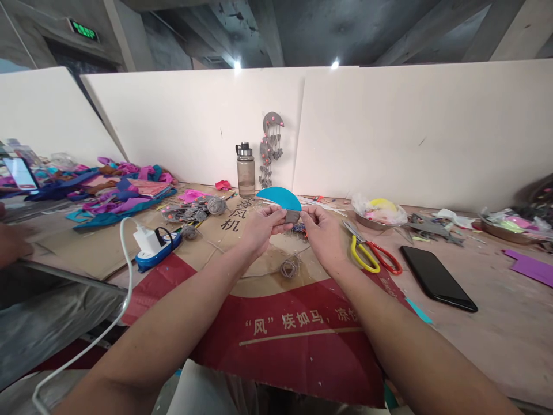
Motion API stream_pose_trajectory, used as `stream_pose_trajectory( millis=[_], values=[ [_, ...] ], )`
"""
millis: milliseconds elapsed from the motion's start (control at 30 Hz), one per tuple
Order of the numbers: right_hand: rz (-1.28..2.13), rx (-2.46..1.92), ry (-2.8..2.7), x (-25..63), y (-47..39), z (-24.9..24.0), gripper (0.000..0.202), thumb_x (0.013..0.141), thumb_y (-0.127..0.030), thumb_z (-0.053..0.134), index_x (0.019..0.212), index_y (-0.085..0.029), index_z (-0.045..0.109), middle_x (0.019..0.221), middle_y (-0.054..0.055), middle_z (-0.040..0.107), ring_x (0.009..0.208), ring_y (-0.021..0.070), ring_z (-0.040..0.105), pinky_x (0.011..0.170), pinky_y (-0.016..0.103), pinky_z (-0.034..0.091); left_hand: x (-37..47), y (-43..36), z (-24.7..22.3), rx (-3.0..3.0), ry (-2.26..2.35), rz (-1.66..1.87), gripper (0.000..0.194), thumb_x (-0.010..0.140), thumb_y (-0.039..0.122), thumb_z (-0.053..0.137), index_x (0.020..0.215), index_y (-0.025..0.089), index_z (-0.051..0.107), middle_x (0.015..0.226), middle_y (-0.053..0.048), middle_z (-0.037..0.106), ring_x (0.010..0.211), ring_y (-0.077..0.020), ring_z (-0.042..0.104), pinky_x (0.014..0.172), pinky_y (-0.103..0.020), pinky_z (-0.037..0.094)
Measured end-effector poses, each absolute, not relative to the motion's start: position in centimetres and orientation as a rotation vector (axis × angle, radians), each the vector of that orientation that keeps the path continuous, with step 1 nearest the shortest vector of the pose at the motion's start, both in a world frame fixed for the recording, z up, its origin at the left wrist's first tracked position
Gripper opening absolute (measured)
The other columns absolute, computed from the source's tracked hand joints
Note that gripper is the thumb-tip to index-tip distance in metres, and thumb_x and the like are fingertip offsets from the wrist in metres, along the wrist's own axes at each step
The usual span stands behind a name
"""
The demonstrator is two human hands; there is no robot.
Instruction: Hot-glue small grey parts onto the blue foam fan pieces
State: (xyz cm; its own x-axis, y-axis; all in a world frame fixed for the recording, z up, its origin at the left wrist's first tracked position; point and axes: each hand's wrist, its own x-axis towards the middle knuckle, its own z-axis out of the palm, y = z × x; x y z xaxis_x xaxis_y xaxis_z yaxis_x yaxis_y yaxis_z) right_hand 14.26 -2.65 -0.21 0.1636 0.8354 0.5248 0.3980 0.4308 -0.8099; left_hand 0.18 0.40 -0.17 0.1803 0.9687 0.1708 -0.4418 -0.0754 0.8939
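A bright blue piece point(279, 197), shaped like a half disc and made of felt or paper, is held up over the middle of the table. My left hand point(262, 230) pinches it from the left between thumb and fingers. Under its lower edge a grey flat piece point(292, 217) shows between my hands. My right hand point(323, 237) closes its thumb and fingers on the right end of the blue piece. Below them, a small coil of grey yarn point(289, 266) lies on the cardboard point(242, 285). Scissors point(372, 253) with one yellow and one red handle rest right of my right hand.
A black phone point(437, 279) lies at the right. A water bottle point(246, 172) stands behind, beside a grey hanging ornament point(272, 144) on the white board. Left are a blue power strip point(158, 252) with a white cable, a yarn ball point(216, 205), cloth scraps point(125, 193) and another person's blurred hand point(15, 236).
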Motion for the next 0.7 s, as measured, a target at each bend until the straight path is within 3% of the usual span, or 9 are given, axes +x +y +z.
stream_pose_trajectory(
  millis=[167,333,700],
  values=[
    [0.493,-1.128,-1.474,14.0,-2.1,-1.1,0.026,0.081,-0.038,0.053,0.100,-0.021,0.053,0.066,-0.004,0.047,0.061,0.0144,0.045,0.061,0.027,0.037,-0.3,0.9,0.0,0.965,0.701,1.424,0.015,0.074,0.015,0.066,0.067,0.013,0.054,0.066,-0.001,0.060,0.064,-0.0101,0.062,0.080,-0.035,0.055],
    [0.474,-1.100,-1.554,13.2,-2.7,-1.3,0.016,0.084,-0.037,0.048,0.085,-0.021,0.052,0.079,0.000,0.057,0.072,0.0152,0.050,0.069,0.029,0.039,-2.1,2.7,-0.2,0.876,0.634,1.580,0.013,0.075,0.013,0.064,0.068,0.013,0.053,0.069,-0.002,0.063,0.066,-0.0102,0.064,0.078,-0.034,0.056],
    [0.520,-1.139,-1.625,12.9,-2.8,-1.4,0.016,0.077,-0.033,0.052,0.068,-0.022,0.046,0.064,-0.003,0.047,0.065,0.0149,0.044,0.064,0.029,0.035,-5.0,5.0,0.9,0.594,0.546,1.529,0.005,0.081,0.008,0.057,0.082,0.012,0.059,0.081,-0.009,0.071,0.076,-0.0141,0.070,0.069,-0.021,0.057]
  ],
)
